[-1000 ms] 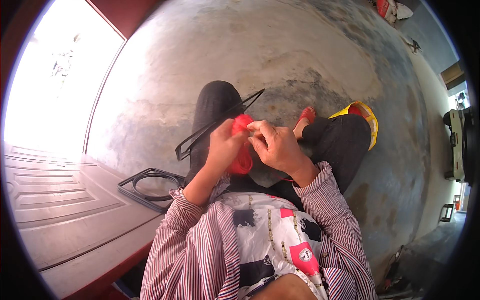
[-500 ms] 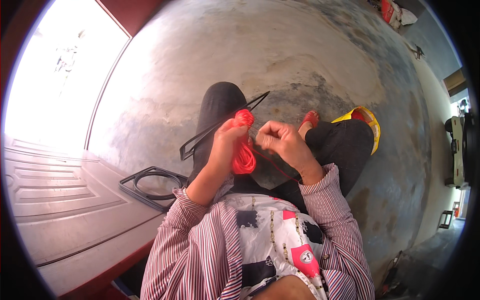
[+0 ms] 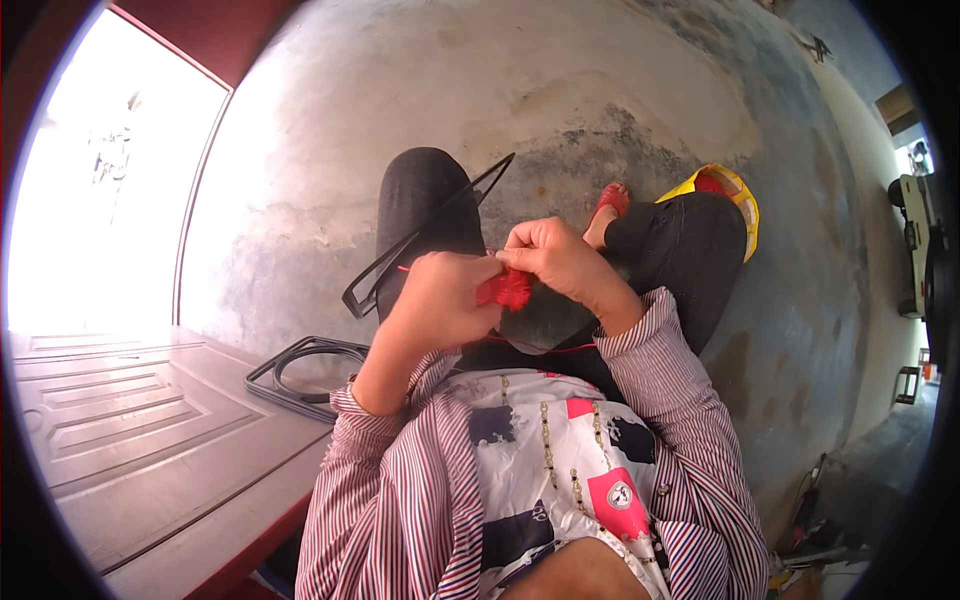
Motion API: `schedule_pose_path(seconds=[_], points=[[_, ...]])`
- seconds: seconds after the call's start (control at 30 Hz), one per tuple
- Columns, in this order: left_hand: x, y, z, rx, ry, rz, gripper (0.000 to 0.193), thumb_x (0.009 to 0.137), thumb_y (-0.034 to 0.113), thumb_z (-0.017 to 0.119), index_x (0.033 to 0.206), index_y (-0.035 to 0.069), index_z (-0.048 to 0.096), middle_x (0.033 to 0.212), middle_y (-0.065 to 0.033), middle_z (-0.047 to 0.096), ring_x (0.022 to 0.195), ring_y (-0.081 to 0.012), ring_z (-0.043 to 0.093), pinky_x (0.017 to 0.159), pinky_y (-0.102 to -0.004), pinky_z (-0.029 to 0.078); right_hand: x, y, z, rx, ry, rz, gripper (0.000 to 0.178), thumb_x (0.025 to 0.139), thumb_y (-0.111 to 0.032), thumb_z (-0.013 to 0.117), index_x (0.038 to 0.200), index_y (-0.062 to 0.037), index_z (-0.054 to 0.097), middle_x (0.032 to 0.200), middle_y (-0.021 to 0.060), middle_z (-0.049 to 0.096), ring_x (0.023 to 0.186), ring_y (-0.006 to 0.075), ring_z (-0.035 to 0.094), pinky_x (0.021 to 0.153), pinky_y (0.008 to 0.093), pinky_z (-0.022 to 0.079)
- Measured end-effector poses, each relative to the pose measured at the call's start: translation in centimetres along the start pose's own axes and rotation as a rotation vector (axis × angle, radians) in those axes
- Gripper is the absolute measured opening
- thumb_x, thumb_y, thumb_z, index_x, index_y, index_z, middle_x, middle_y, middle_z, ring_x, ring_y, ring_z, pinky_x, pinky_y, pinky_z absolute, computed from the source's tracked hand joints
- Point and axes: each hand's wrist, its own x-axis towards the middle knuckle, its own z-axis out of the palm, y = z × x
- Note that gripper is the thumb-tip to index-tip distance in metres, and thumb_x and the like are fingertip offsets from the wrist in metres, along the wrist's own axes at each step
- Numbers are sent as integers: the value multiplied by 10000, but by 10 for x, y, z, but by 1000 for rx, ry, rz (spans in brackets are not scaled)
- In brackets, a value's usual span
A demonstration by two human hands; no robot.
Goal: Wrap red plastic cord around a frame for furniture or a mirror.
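Observation:
A bundle of red cord (image 3: 513,290) is gripped in my left hand (image 3: 448,297), its looped end poking out past the fingers. My right hand (image 3: 556,258) pinches at the top of the bundle, the fingertips of both hands meeting there; what exactly the right fingers pinch is partly hidden. A loose red strand (image 3: 550,349) runs below the hands across my lap toward the right sleeve. Across my left thigh lies a dark, narrow triangular frame (image 3: 425,225), behind the left hand.
Beside my left leg, more dark frames with a ring (image 3: 310,372) rest on a pale panelled door-like surface (image 3: 150,420). A yellow-rimmed container with red inside (image 3: 742,195) stands beyond my right knee (image 3: 690,235). Concrete floor (image 3: 440,90) stretches ahead, with a wheeled vehicle (image 3: 912,245) at far right.
The red bundle has turned from upright to sideways in my left hand, which has rolled over and come lower. My right hand has moved in from beside it to touch the bundle.

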Motion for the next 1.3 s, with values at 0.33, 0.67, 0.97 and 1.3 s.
schedule_pose_path(seconds=[0.33, 0.67, 0.97, 1.3], points=[[12, -40, 45, -148, 444, -372, 262, 724, 168, 689, 947, 33, 681, 816, -182, 693, 692, -337, 677, 633, -384, 525, -23, -5, 37, -1288, 437, -827, 445, 868, -150, 655, 1267, -19, 507, 1206, 188, 577, 842, 376, 669, 724, 439, 560], [14, -43, 59, -763, 646, -342, 257, 773, 67, 678, 1018, -12, 674, 835, -108, 698, 724, -93, 614, 669, -267, 497, -12, 2, 23, -770, 287, -767, 558, 888, -84, 647, 1381, 19, 404, 1306, 210, 507, 873, 273, 701, 744, 342, 562], [14, -39, 51, -70, 430, -180, 240, 740, 91, 708, 969, 20, 689, 814, -122, 657, 713, -226, 651, 649, -343, 511, -25, -10, 26, -712, 184, -787, 445, 870, -72, 666, 1286, -1, 525, 1253, 171, 595, 923, 235, 702, 778, 296, 553], [1, -23, 19, -1151, 139, -197, 411, 812, 93, 775, 1173, 4, 600, 1088, -51, 636, 954, -131, 627, 870, -293, 514, -10, -14, -4, -220, -143, -519, 539, 877, -290, 730, 1302, -11, 550, 1313, 81, 545, 1152, 166, 553, 943, 299, 470]])
